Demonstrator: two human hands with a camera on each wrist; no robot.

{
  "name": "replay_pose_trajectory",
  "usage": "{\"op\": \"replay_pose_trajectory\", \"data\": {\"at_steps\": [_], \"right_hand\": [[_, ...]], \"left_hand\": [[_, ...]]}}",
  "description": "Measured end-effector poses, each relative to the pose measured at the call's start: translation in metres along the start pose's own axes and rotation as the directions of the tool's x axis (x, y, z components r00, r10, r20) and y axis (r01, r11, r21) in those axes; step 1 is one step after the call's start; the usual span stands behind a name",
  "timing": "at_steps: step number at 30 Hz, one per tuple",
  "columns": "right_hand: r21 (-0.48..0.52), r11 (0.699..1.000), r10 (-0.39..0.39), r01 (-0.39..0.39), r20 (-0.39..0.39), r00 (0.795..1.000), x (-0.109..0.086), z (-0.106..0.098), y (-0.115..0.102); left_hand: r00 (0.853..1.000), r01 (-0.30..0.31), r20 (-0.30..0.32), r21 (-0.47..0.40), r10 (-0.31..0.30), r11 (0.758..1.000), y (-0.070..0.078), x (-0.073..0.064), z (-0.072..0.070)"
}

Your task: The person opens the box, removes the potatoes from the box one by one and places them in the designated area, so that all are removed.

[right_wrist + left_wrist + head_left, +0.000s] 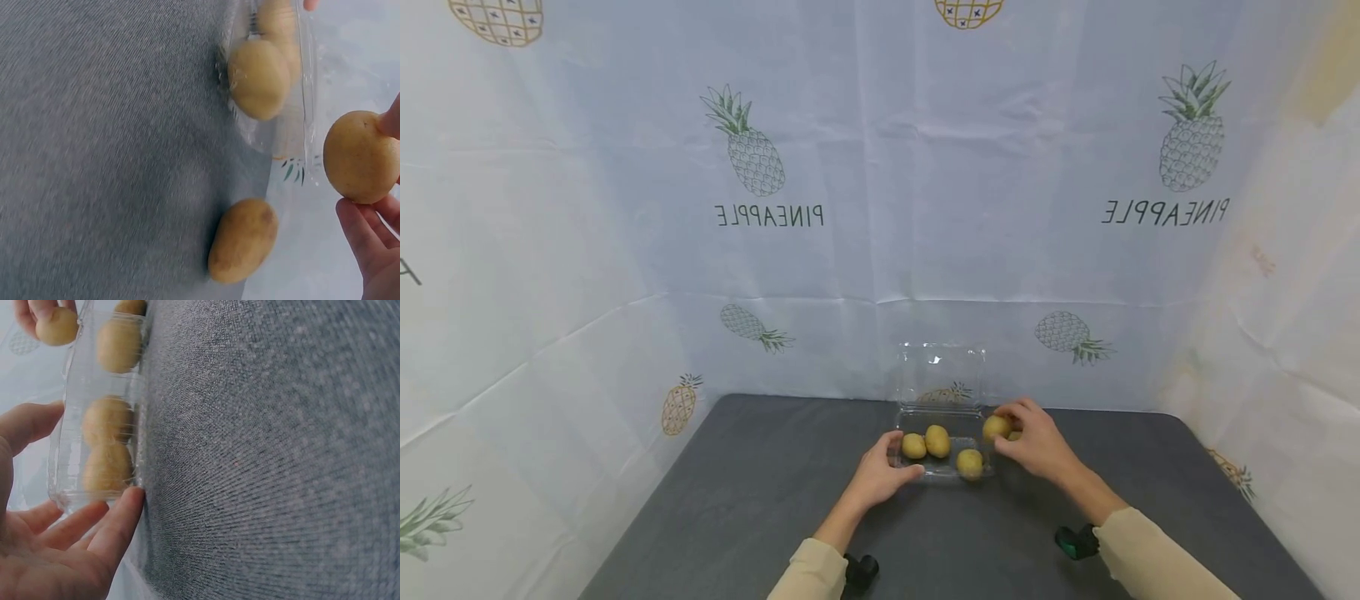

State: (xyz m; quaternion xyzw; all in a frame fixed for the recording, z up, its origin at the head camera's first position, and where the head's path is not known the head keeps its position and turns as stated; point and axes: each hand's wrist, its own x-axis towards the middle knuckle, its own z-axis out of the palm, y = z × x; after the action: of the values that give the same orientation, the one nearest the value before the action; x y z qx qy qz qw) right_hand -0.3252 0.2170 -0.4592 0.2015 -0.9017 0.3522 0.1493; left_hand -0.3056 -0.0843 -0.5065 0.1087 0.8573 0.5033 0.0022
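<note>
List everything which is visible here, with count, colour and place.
Container: one, clear, on the table
Lid: one, clear, open at the container's back
Potatoes: three, yellowish, inside the container
Held potato: one, yellowish, in the right hand
Loose potato: one, yellowish, on the table right of the container
Table: one, dark grey, under the container
Patterned cloth: count unclear, whitish, behind and beside the table
Wrist devices: two, mostly black, beside the sleeves
Sleeves: two, beige, bottom of head view
Left hand: one, bare, gripping the container
Right hand: one, bare, right of the container

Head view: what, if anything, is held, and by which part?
The right hand pinches a potato by its sides; the left hand grips the clear container by its left end.
</note>
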Motion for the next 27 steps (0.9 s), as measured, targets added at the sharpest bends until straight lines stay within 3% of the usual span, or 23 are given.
{"op": "replay_pose_trajectory", "data": {"at_steps": [27], "right_hand": [[0.007,0.998,0.064,-0.064,-0.110,0.992,-0.020,-0.030,0.039]], "left_hand": [[1.000,0.006,0.001,0.006,-0.006,1.000,-0.001,0.000,0.001]]}}
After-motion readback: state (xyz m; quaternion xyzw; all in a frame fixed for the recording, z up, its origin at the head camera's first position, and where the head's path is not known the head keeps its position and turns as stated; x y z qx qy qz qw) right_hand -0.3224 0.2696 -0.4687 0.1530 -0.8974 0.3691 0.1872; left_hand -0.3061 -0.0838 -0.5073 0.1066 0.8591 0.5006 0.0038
